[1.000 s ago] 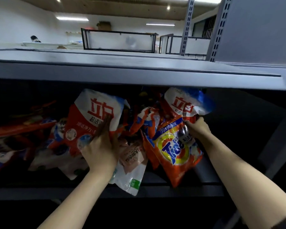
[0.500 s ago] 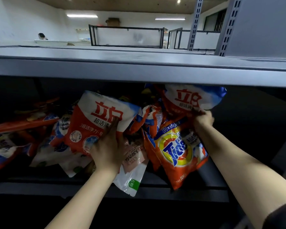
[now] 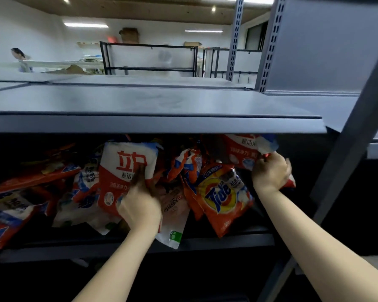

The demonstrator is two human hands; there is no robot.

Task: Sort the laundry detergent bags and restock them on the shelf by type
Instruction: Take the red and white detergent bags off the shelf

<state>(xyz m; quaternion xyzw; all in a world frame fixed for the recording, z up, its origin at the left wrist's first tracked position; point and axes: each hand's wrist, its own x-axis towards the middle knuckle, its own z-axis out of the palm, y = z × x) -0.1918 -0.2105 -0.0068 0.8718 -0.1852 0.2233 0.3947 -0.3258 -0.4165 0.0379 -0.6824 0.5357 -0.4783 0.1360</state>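
Observation:
A jumble of detergent bags fills the lower shelf [image 3: 227, 241]. My left hand [image 3: 140, 205] grips a red-and-white bag with large red characters [image 3: 127, 168], standing upright in the middle of the heap. My right hand [image 3: 271, 173] grips the lower edge of a second bag of the same type [image 3: 242, 149], lifted up against the underside of the upper shelf. An orange Tide bag [image 3: 223, 195] leans between my two hands. A white pouch with a green label [image 3: 172, 223] hangs over the shelf's front lip.
The grey upper shelf [image 3: 153, 123] juts out just above the bags. A slanted grey upright [image 3: 345, 153] stands right of my right arm. More red, blue and white bags [image 3: 20, 205] lie at the left. A person [image 3: 20, 58] is far off at the back left.
My right hand has lifted its red-and-white bag up and to the right, clear of the Tide bag. My left hand keeps its hold on the other bag. The camera has tilted upward.

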